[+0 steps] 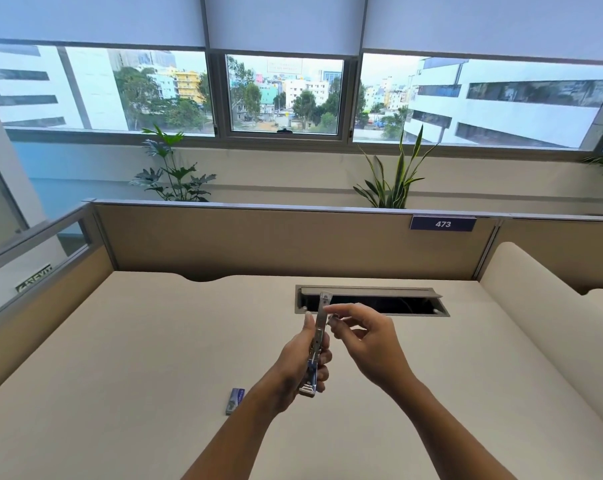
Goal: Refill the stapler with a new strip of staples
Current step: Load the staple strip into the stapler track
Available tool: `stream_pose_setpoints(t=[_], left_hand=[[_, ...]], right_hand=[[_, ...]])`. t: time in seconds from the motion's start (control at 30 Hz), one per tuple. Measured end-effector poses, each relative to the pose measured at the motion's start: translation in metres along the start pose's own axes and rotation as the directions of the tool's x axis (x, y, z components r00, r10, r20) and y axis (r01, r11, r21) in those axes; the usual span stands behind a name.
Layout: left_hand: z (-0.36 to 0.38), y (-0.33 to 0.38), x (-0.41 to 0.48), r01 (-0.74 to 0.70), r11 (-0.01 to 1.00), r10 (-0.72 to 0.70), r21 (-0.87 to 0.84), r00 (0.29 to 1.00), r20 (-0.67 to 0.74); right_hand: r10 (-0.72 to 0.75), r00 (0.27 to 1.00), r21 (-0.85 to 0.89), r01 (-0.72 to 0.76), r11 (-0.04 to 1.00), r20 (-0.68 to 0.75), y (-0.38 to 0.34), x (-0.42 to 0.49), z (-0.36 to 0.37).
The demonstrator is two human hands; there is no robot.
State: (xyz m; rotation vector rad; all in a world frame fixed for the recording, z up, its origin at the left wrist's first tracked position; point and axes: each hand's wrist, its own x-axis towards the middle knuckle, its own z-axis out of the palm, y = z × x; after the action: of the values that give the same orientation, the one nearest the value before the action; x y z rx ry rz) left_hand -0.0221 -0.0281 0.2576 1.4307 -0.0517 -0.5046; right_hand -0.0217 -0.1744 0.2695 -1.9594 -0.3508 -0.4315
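Observation:
My left hand [298, 370] is wrapped around a slim metal stapler [320, 332] with a blue body, held above the desk with its silver rail pointing away from me. My right hand [365, 336] is just to the stapler's right, thumb and forefinger pinched on a small silvery strip of staples [334, 319] close to the rail. Whether the strip touches the rail is too small to tell. A small blue staple box [235, 400] lies on the desk under my left wrist.
The beige desk [154, 358] has an open cable hatch [372, 301] behind my hands. Tan partition panels [258, 240] wall the back and left; a curved white divider [535, 306] rises on the right. Potted plants stand beyond the partition.

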Motion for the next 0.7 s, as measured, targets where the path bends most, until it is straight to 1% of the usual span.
stream_pose_setpoints(t=[0.1,0.17,0.23,0.33,0.4,0.53,0.7], left_hand=[[-0.001,0.001,-0.001,-0.014,1.000,0.014,-0.015,1.000,0.003],[-0.002,0.001,0.000,-0.022,0.998,0.021,-0.057,1.000,-0.021],[-0.004,-0.001,0.001,-0.042,0.995,0.034,-0.087,0.996,-0.087],[-0.007,-0.006,0.003,-0.077,0.995,0.060,-0.071,0.975,-0.215],[-0.009,-0.009,0.004,-0.102,0.992,0.082,-0.074,0.967,-0.240],[-0.012,-0.012,0.003,-0.165,0.986,0.153,-0.018,0.946,-0.287],[-0.009,-0.017,0.000,-0.272,0.956,0.293,0.108,0.886,-0.359]], right_hand=[[0.022,1.000,0.032,-0.022,0.999,-0.005,-0.001,-0.001,0.000],[0.051,0.999,0.062,-0.050,0.997,-0.016,-0.001,-0.001,0.000],[0.073,0.997,0.086,-0.071,0.994,-0.018,-0.001,-0.003,0.001],[0.118,0.993,0.138,-0.116,0.984,-0.011,-0.002,-0.007,0.003],[0.153,0.988,0.174,-0.149,0.973,-0.006,-0.004,-0.009,0.005],[0.197,0.980,0.237,-0.191,0.953,-0.004,-0.008,-0.012,0.006],[0.195,0.978,0.203,-0.178,0.963,-0.068,-0.012,-0.014,0.010]])
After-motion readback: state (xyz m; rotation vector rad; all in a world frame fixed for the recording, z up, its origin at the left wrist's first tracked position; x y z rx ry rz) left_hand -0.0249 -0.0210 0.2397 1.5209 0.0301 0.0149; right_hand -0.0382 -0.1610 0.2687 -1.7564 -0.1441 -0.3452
